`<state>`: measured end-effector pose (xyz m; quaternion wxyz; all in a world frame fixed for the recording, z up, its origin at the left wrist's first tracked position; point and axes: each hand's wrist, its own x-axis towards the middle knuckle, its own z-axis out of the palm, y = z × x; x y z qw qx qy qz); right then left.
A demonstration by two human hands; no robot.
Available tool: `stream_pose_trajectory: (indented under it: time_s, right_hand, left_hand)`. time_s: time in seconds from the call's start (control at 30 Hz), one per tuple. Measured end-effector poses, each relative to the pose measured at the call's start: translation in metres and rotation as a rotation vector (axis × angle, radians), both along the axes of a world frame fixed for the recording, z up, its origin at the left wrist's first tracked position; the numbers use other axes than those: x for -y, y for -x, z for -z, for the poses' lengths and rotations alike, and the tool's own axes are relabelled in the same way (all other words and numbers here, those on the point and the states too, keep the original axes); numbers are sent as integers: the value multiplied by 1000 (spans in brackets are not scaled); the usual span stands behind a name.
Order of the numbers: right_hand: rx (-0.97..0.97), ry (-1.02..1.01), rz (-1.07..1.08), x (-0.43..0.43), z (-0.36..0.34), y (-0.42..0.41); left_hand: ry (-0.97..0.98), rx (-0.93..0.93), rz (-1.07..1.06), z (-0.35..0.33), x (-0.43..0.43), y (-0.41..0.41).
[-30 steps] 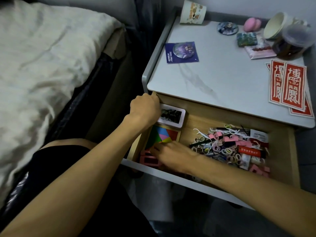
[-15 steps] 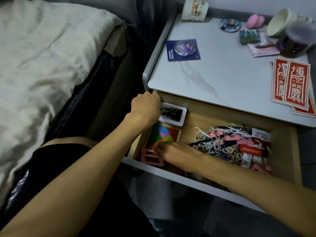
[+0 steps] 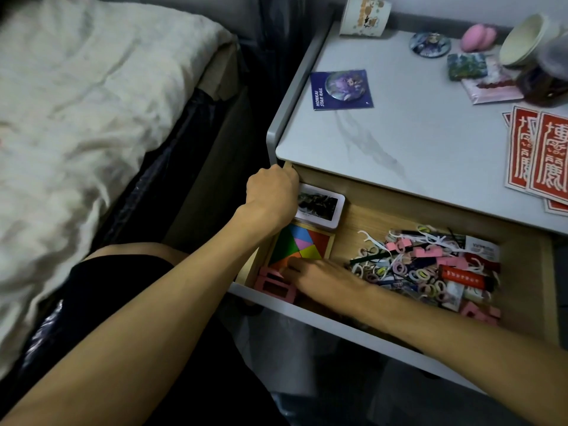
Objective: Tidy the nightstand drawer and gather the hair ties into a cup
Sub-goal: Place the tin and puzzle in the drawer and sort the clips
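The nightstand drawer (image 3: 519, 290) stands pulled open. A heap of small hair ties (image 3: 425, 279), mixed with white floss picks and pink clips, fills its middle and right. At the back left corner my left hand (image 3: 272, 195) curls over the left end of a white card box (image 3: 324, 207); its fingertips are hidden. My right hand (image 3: 321, 278) lies flat with straight fingers on the near edge of a coloured tangram puzzle (image 3: 299, 244), touching pink rectangular frames (image 3: 273, 285). A printed paper cup (image 3: 364, 15) stands upright at the back left of the nightstand top.
The nightstand top (image 3: 415, 142) carries a blue badge card (image 3: 341, 89), a round badge (image 3: 429, 44), a pink object (image 3: 479, 36), a tipped cup (image 3: 522, 41), a dark jar (image 3: 547, 78) and red envelopes (image 3: 541, 155). The bed (image 3: 92, 103) lies close on the left.
Both hands stay almost where they were. The view has shifted slightly, so the nightstand top sits a little higher in the frame.
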<state>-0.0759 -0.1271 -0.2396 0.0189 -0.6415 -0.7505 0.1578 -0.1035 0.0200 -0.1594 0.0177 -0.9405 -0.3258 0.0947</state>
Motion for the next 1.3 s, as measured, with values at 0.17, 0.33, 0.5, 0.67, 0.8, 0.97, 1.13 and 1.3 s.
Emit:
stream_pose_trajectory:
  time_s: [0.17,0.33,0.5,0.67,0.8,0.97,1.13,1.3]
  right_hand:
    - [56,-27,-177,-2,-4,-2]
    - [-39,-30,-100,2,11,-5]
    - [-128,70,103,12,6,-22]
    - [-143,30,350,63,-37,-77]
    - [49,41,570,118,-55,-126]
    - [105,20,592,128,-40,-137]
    - [93,42,533,119,-25,-147]
    - [119,66,494,122,-17,-155]
  left_hand:
    - [-9,-5,1,-1,1,1]
    - [-27,-35,14,-2,4,0]
    - [-169,-58,42,-7,16,-1]
    - [-173,55,167,-13,36,-4]
    - [166,138,318,11,62,-20]
    - [485,182,430,36,87,-42]
    - [476,128,431,58,100,-67]
    - [406,94,400,84,120,-84]
